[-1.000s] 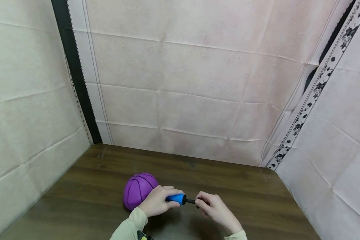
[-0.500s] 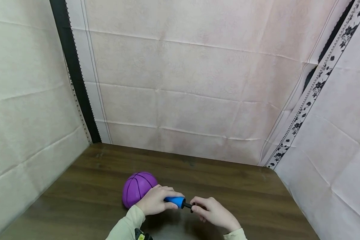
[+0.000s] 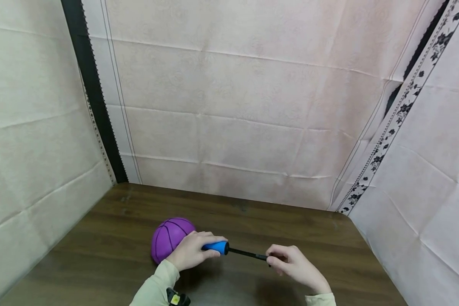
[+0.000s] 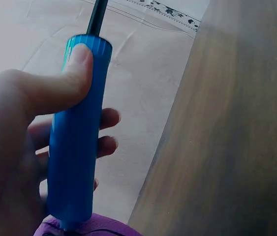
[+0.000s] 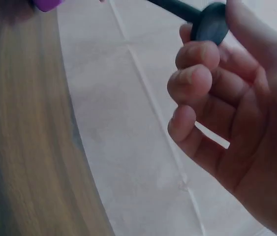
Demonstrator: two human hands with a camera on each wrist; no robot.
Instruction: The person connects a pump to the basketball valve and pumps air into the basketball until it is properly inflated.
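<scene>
The left hand (image 3: 191,251) grips a blue pump (image 3: 216,247) above the near bench (image 3: 329,250), just right of the purple ball (image 3: 171,239); the right hand (image 3: 296,267) pinches the pump's black rod (image 3: 247,253) at its right end.

On the tabletop (image 3: 290,229), well before the rear cloth (image 3: 233,106), the ball (image 3: 168,240) is placed left of both hands. To its right the pump barrel (image 3: 217,247) is held by the left hand (image 3: 192,251), one end set right by the ball. Farther right, the rod (image 3: 248,253) is stretched between the barrel's other end and the handle (image 5: 212,23), held by the right hand (image 3: 297,267). The tabletop is flanked by a left cloth (image 3: 34,140) and a right cloth (image 3: 432,182).
</scene>
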